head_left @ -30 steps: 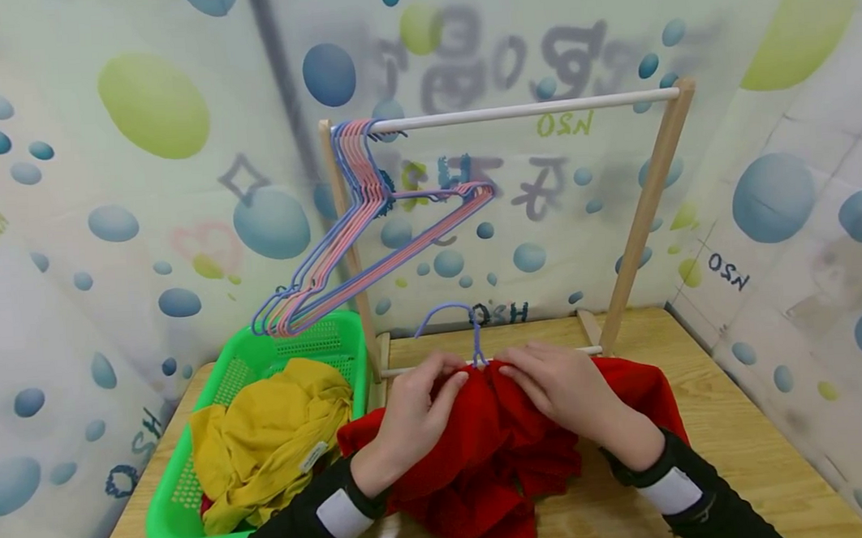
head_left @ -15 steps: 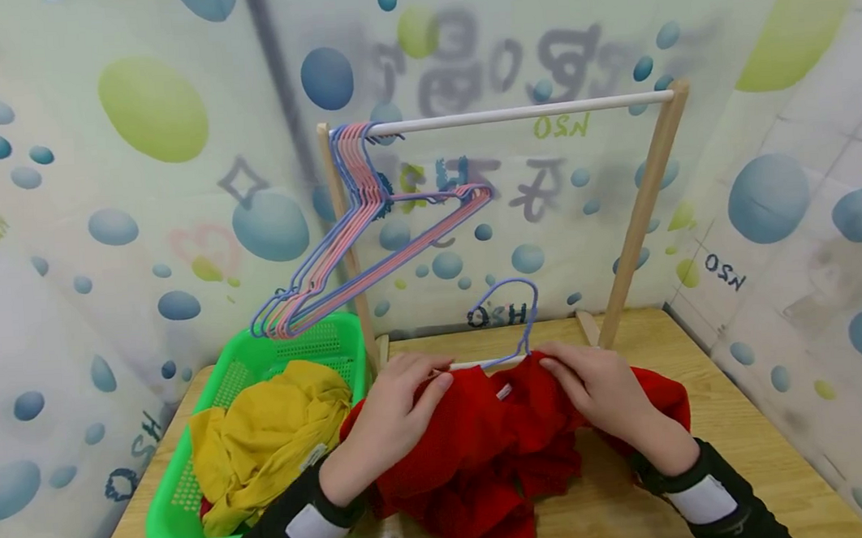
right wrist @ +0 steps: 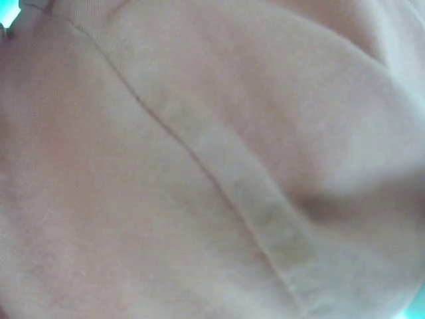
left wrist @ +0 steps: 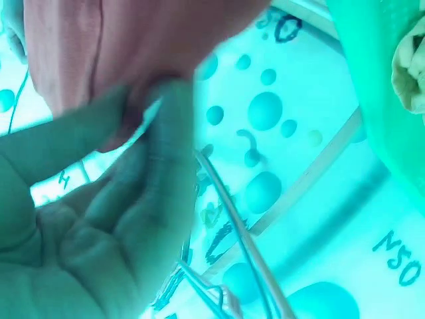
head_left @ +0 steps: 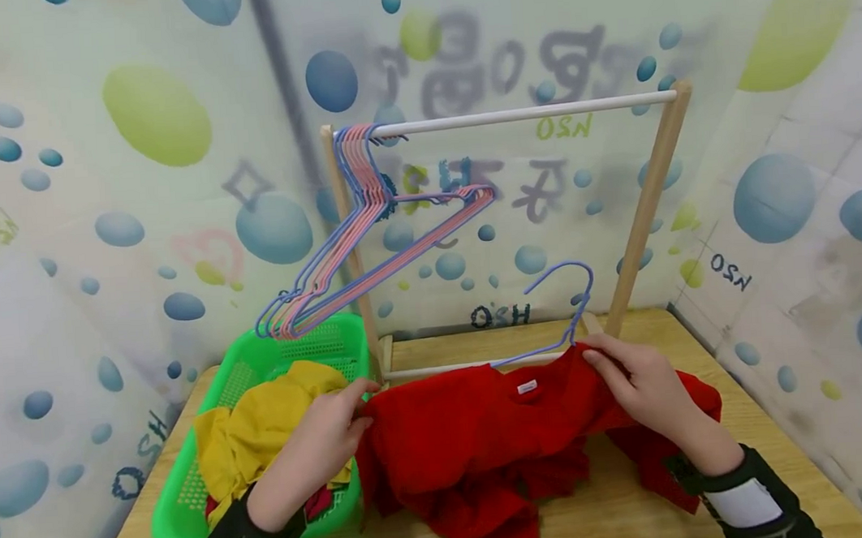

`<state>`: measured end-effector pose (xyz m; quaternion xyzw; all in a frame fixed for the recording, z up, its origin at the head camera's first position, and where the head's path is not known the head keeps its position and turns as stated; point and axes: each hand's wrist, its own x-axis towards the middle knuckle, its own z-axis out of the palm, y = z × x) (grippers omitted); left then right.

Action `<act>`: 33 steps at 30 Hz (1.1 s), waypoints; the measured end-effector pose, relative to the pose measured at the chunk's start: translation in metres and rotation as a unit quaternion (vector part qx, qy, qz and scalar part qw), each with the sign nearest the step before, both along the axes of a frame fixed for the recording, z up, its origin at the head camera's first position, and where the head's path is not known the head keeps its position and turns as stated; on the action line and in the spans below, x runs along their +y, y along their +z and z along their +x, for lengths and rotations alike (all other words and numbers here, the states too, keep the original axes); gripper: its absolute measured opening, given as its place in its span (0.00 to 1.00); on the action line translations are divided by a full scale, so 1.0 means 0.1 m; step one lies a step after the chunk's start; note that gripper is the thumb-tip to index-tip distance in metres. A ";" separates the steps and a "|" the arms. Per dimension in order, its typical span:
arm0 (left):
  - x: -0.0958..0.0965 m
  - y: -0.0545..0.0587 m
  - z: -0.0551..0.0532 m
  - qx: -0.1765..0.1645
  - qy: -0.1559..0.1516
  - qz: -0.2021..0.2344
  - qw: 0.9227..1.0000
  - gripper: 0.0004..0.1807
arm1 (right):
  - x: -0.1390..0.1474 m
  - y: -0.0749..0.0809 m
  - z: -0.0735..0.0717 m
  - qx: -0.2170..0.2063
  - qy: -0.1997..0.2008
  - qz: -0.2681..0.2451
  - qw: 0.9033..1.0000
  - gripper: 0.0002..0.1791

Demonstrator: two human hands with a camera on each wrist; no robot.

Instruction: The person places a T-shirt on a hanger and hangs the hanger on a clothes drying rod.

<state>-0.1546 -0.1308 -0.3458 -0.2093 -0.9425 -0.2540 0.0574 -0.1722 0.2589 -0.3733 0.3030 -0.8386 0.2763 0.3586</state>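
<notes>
A red shirt [head_left: 454, 430] with a white label inside its neckline hangs spread between both hands over the table. My left hand [head_left: 322, 429] pinches the garment at its left shoulder; the left wrist view has thumb and fingers closed on the cloth [left wrist: 73, 53]. At the right side of the neckline, my right hand [head_left: 645, 388] pinches the fabric by the base of a blue hanger's hook [head_left: 581, 285]. One arm of that hanger shows above the collar, and the rest is hidden in the shirt. Cloth [right wrist: 199, 166] fills the right wrist view.
A rack with a white rail [head_left: 525, 115] and wooden posts stands behind. Several pink and blue hangers [head_left: 370, 223] hang at its left end. A green basket [head_left: 169, 518] holding yellow clothing [head_left: 263, 424] sits at the left on the wooden table [head_left: 762, 447].
My left hand has moved left, stretching out the shirt's shoulder. The right hand and the hanger's hook have shifted right. The neckline has opened wider, exposing the label.
</notes>
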 end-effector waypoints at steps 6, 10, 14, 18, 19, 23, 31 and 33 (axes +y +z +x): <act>0.08 -0.07 -0.06 0.026 0.009 0.019 0.999 0.15 | 0.08 0.03 0.03 0.000 -0.005 -0.043 0.999 0.10; 0.18 -0.12 -0.08 0.031 -0.030 0.017 0.999 0.11 | 0.14 0.06 0.04 -0.006 -0.015 -0.058 0.998 0.09; 0.24 -0.13 -0.09 0.045 -0.074 -0.023 0.996 0.07 | 0.17 0.07 0.03 -0.011 -0.021 -0.057 0.998 0.09; 0.23 -0.07 -0.04 0.086 -0.053 -0.091 0.991 0.10 | 0.13 0.06 0.01 -0.001 -0.023 -0.058 0.998 0.08; 0.22 -0.05 -0.02 0.112 -0.041 -0.106 0.987 0.12 | 0.12 0.06 0.01 0.003 -0.024 -0.055 0.998 0.08; 0.22 0.08 0.02 0.231 0.008 -0.103 0.968 0.24 | 0.05 0.06 -0.01 0.015 -0.015 -0.048 0.999 0.08; 0.34 0.17 -0.02 0.278 -0.106 0.002 0.955 0.22 | -0.18 0.06 -0.06 -0.009 0.015 -0.024 1.000 0.11; 0.38 0.12 -0.03 0.268 -0.128 0.002 0.955 0.20 | -0.25 0.06 -0.08 -0.009 0.029 -0.021 0.999 0.11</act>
